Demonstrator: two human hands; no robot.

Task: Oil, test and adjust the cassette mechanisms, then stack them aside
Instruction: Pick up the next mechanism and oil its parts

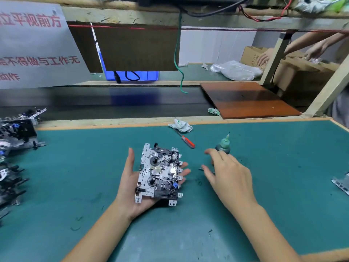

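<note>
Head view had the left hand (132, 178) palm up over the green mat (283, 186), fingers straight and spread, a cassette mechanism (160, 173) lying flat across the palm. Just right of it the right hand (226, 176) hovered palm down, fingers loose and apart, holding nothing, its fingertips right by the oil bottle (223, 144). That bottle stood upright on the mat, nozzle up. Behind it lay a red-handled screwdriver (186, 140), tip toward a crumpled rag (180, 125). Off left sat a pile of mechanisms (17, 133). Far right, another person's hands (264, 57) were at cardboard boxes (306, 72).
</note>
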